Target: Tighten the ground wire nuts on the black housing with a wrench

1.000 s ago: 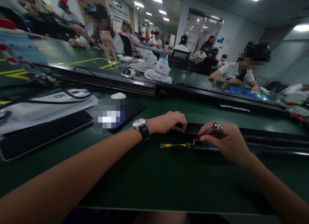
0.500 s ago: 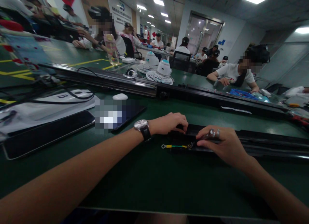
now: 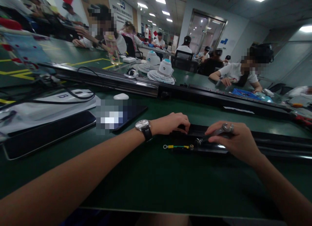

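Observation:
A long black metal channel [image 3: 268, 152] lies across the green table in front of me. My left hand [image 3: 174, 123], with a watch on its wrist, is closed over the channel's left end; its fingertips are partly hidden. A combination wrench [image 3: 216, 132] is gripped between the thumb and fingers of my right hand [image 3: 237, 139]. Its ring end points left, close to a bolt; its open end sticks up beside the knuckles. A short yellow-green ground wire [image 3: 179, 147] with ring terminals lies along the channel's near side, one end by the bolt and the other jutting past the edge.
Left of my hands lie a dark tablet-like panel [image 3: 51, 133], a phone-like device [image 3: 131, 117] and a white oval case [image 3: 121, 96]. Farther back, long black rails [image 3: 219, 97] cross the table, with two white fans [image 3: 162, 73] behind them. A co-worker [image 3: 243, 70] sits at the far right.
My right hand has shifted right and turned, drawing the wrench away from the bolt, so more of the wrench shows. My left hand stays in place on the channel.

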`<state>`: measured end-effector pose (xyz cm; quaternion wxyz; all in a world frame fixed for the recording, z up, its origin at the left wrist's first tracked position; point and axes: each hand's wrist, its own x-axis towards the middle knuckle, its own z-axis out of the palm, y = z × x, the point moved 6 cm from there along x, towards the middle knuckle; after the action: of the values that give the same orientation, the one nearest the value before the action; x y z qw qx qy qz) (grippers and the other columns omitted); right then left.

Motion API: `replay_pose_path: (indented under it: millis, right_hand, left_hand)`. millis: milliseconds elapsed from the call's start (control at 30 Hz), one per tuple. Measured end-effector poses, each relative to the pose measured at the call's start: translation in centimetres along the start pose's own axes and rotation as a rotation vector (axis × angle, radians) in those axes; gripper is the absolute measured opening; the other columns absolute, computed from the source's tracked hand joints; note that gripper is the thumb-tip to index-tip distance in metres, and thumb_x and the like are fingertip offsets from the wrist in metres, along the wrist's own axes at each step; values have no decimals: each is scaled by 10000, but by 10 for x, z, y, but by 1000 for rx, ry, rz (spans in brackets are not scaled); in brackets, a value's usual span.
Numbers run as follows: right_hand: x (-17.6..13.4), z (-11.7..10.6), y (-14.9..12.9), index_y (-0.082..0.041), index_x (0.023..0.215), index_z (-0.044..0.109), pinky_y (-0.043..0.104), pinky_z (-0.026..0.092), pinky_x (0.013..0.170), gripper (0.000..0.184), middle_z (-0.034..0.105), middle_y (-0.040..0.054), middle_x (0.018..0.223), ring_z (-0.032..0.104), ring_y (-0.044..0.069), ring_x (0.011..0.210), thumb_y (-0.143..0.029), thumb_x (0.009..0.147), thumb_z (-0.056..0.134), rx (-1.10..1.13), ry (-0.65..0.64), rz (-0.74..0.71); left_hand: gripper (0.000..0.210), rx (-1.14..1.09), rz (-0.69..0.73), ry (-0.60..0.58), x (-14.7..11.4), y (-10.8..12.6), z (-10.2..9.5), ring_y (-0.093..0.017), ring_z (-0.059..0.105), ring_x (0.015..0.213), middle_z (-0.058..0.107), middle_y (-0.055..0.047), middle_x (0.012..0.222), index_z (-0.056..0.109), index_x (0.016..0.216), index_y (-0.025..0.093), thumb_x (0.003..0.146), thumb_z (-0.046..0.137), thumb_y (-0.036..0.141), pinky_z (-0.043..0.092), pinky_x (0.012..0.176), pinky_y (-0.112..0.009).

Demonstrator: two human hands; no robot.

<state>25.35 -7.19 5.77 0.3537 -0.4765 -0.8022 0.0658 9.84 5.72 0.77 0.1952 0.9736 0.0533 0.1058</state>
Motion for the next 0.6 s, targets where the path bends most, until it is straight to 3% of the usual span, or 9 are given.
replay_pose_path:
  millis: [133, 600]
  right_hand:
    - [-1, 6, -1, -266, 881, 773, 285, 539, 693, 44, 802, -22, 894, 752, 174, 760, -272, 863, 814, -3, 28, 30]
    - [0, 17, -6, -244, 937, 764, 285, 573, 752, 86, 803, 4, 944, 764, 184, 832, -266, 868, 810, 28, -21, -26]
  left_hand:
    - [74, 5, -1, 3, 0, -1, 1, -194, 570, 1066, 654, -38, 1122, 730, 966, 240, 974, 666, 275, 412, 914, -317]
    - [60, 15, 14, 9, 0, -4, 3, -192, 568, 1080, 652, -37, 1127, 723, 966, 241, 971, 667, 263, 410, 913, -315]
